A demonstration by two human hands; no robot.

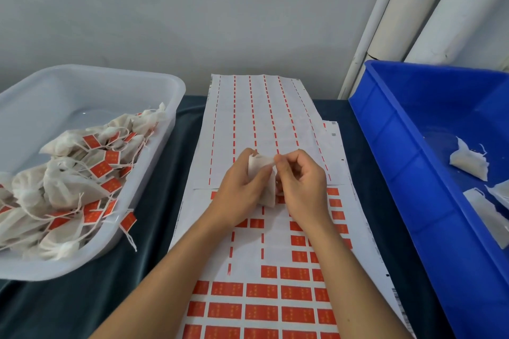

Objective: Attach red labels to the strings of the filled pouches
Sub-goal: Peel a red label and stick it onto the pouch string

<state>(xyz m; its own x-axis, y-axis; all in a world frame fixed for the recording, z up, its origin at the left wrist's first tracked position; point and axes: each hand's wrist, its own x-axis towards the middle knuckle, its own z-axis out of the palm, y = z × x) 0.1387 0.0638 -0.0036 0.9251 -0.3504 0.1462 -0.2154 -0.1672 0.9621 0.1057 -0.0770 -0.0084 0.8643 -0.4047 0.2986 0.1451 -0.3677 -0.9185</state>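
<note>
Nearest the lens, two bare forearms over a label sheet [261, 300], its lower rows full of red labels [297, 293], its upper rows stripped to thin red slivers. Above that, one white pouch [261, 173] held off the sheet between both hands: left hand [239, 190] wrapped round its side, right hand [300, 184] touching its other side, fingertips [278, 159] pinching the gathered top. String not visible; no label on this pouch as far as visible. Left of the hands, well apart, a clear tub [170, 107] piled with tagged pouches [77, 173] — much done, judging by that pile. Right, a blue crate [385, 146] with only a few untagged pouches [468, 162] in view — seemingly little left.
</note>
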